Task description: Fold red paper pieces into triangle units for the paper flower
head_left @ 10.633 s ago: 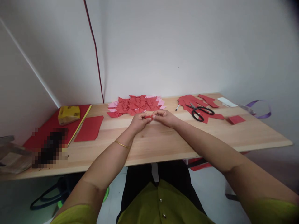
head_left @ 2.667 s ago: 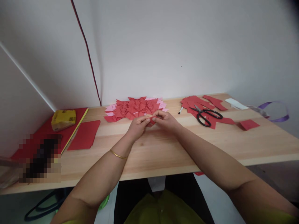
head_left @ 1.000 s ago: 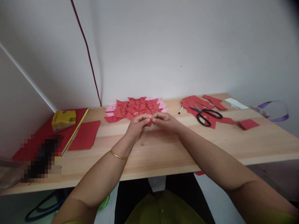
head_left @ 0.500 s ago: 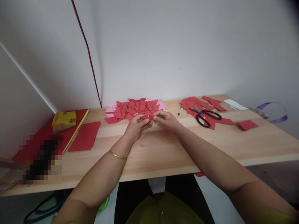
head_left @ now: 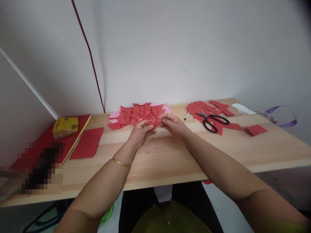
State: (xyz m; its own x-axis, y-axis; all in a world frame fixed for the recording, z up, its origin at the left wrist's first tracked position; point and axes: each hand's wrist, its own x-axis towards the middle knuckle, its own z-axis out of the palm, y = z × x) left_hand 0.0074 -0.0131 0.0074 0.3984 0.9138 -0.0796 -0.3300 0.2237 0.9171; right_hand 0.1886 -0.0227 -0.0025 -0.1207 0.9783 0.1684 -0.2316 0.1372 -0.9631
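A small folded piece of red paper (head_left: 152, 123) is held up above the front of the paper pile. My left hand (head_left: 141, 133) pinches it between thumb and fingers from the left. From the right, my right hand (head_left: 174, 125) has its fingertips closed at the paper's right edge, with the index finger bent above the thumb. Just behind both hands lies a pile of folded red and pink paper pieces (head_left: 136, 113), partly covered by the fingers.
Black-handled scissors (head_left: 211, 123) lie on red paper cut-outs (head_left: 201, 106) at the right, beside a pen (head_left: 186, 116). A folded red paper (head_left: 257, 130) is farther right. Red sheets (head_left: 87, 142) and a yellow packet (head_left: 65, 127) rest on the left of the wooden table (head_left: 160, 161).
The red paper has tilted and turned slightly in my fingers. My right index finger has lifted and my right fingertips have shifted along its edge. The view has moved very slightly.
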